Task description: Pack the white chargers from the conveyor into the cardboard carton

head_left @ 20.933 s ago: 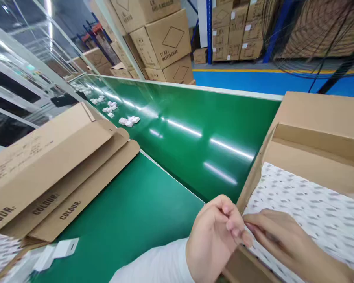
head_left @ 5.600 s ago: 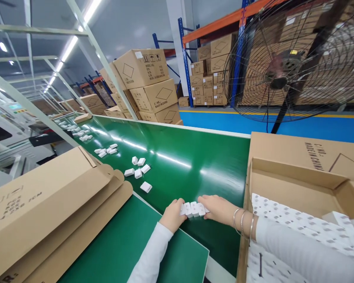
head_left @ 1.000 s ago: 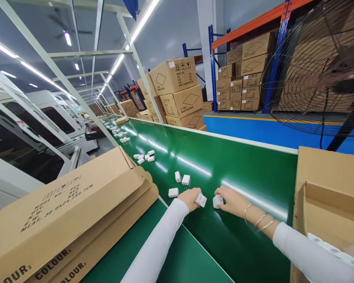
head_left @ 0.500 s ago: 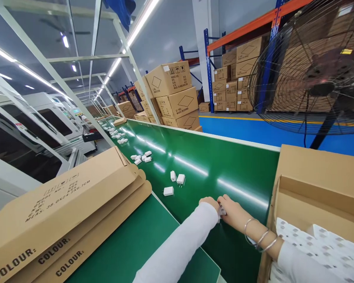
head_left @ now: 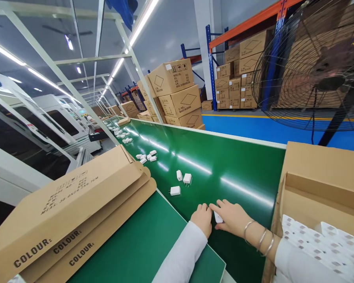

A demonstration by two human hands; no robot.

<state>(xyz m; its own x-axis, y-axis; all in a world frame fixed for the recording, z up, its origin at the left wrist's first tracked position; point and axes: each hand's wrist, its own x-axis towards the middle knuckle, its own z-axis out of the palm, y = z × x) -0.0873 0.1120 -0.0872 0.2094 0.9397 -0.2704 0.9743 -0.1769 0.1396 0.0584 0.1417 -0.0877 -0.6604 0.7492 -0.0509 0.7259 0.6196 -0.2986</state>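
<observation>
Flat cartons flank the belt at left, three "COLOUR:" marks showing; an open box stands at right, its near side partly behind the right sleeve. Three loose plugs lie beyond the hands. The right hand, palm down over the belt, has fingers clamped on one plug. The left hand bends in just beside it; whether its fingers grip anything, I cannot tell.

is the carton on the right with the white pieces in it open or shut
Open: its far flap is clear of the carton's opening, and white pieces show inside.
</observation>
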